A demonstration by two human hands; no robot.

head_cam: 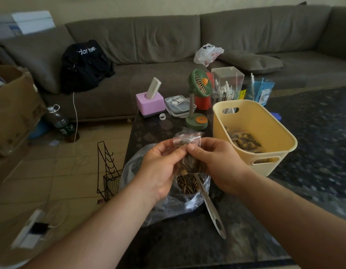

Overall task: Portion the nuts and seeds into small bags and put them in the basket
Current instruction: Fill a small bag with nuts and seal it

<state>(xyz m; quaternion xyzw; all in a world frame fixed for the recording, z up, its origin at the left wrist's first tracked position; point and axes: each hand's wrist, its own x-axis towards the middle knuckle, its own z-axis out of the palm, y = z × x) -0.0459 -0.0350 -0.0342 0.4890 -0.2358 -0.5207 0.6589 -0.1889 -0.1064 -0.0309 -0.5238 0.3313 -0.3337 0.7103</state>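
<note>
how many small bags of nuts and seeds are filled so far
At least 2: one small bag pinched between the left hand and right hand, one lying in the yellow basket. More may be hidden beneath it.

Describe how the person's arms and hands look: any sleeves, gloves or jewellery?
Both forearms are bare up to the picture's edge; no sleeves show. The left hand and right hand wear no gloves, and no rings, watch or bracelet are visible. The fingers have short nails.

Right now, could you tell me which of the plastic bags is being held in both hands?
The small bag, pinched near its top by both hands; the big bag lies open on the table below it.
</note>
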